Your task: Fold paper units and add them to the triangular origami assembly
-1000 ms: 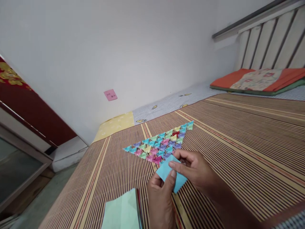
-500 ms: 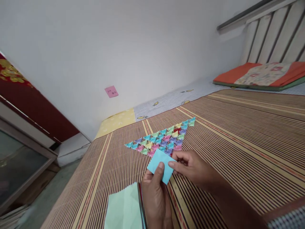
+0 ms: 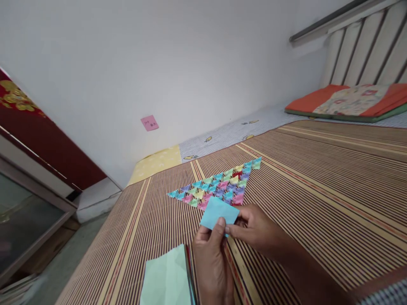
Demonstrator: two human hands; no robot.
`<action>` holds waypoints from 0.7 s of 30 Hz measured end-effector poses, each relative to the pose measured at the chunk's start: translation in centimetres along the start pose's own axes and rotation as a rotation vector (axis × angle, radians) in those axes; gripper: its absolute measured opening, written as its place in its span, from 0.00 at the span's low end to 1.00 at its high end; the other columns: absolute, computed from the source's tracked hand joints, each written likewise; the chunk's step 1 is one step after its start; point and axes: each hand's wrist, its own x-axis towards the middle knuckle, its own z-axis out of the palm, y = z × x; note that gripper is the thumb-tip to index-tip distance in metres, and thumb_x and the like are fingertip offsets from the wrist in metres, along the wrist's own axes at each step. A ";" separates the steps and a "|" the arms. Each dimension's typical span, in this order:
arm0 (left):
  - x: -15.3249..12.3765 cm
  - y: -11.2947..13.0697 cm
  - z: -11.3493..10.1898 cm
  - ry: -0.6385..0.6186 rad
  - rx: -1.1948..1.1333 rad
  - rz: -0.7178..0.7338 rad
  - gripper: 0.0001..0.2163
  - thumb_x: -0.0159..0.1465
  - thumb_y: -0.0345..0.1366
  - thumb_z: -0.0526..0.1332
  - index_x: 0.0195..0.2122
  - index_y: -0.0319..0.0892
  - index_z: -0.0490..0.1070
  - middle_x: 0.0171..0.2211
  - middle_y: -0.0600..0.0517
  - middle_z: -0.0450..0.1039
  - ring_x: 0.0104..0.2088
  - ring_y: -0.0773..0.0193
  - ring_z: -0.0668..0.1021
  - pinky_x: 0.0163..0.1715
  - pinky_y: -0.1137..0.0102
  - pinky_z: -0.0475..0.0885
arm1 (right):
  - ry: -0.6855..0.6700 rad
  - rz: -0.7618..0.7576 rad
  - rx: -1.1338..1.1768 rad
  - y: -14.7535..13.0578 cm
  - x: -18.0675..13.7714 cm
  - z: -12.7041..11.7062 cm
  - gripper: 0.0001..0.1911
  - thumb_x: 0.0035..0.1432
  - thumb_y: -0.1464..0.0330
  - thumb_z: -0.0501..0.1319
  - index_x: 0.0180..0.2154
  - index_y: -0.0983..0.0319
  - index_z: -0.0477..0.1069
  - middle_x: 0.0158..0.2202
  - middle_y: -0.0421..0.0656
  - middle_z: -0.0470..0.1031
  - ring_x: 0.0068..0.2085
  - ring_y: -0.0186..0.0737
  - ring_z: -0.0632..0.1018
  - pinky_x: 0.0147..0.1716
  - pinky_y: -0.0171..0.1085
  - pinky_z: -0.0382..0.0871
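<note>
A small blue square of paper [image 3: 218, 212] is held up between both hands, above the striped mat. My left hand [image 3: 212, 258] pinches its lower edge, thumb lying on the front face. On the other side my right hand [image 3: 254, 228] grips the paper's right edge, with the thumb near the lower corner and fingers partly hidden behind it. Just beyond the paper, many small folded paper pieces [image 3: 222, 185] in blue, pink, green, purple and yellow lie in a triangle. A stack of paper with a pale green sheet on top [image 3: 167, 275] rests left of my left wrist.
The striped mat [image 3: 302, 190] covers the bed up to a patterned sheet [image 3: 219, 137] along the wall. A folded orange quilt [image 3: 349, 101] lies at the far right by a slatted headboard [image 3: 365, 46]. A pink note [image 3: 149, 123] is stuck to the wall.
The blue paper has turned in my hands and shifted slightly right. My right hand's fingers have moved further behind its right edge, and its thumb has moved lower.
</note>
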 end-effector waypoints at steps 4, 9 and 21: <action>-0.2 0.2 -0.6 -0.028 0.094 -0.001 0.15 0.45 0.31 0.78 0.34 0.37 0.81 0.28 0.48 0.81 0.29 0.61 0.82 0.36 0.68 0.78 | 0.012 0.027 -0.136 -0.5 -0.3 -1.5 0.04 0.58 0.69 0.66 0.31 0.63 0.75 0.28 0.38 0.75 0.31 0.37 0.73 0.32 0.34 0.67; 0.0 0.2 -1.2 -0.006 0.204 0.033 0.14 0.51 0.35 0.76 0.38 0.36 0.81 0.32 0.44 0.83 0.33 0.55 0.84 0.37 0.64 0.79 | 0.305 -0.190 -0.434 -2.0 -1.1 -2.4 0.08 0.56 0.69 0.68 0.40 0.59 0.77 0.34 0.39 0.76 0.36 0.38 0.74 0.37 0.37 0.68; 0.0 -0.2 -0.8 -0.112 0.284 0.080 0.17 0.51 0.37 0.76 0.42 0.38 0.83 0.36 0.43 0.84 0.41 0.49 0.84 0.46 0.57 0.78 | 0.330 -0.508 -0.434 -2.8 -1.3 -1.9 0.08 0.59 0.76 0.66 0.38 0.57 0.78 0.36 0.39 0.76 0.40 0.37 0.77 0.40 0.38 0.71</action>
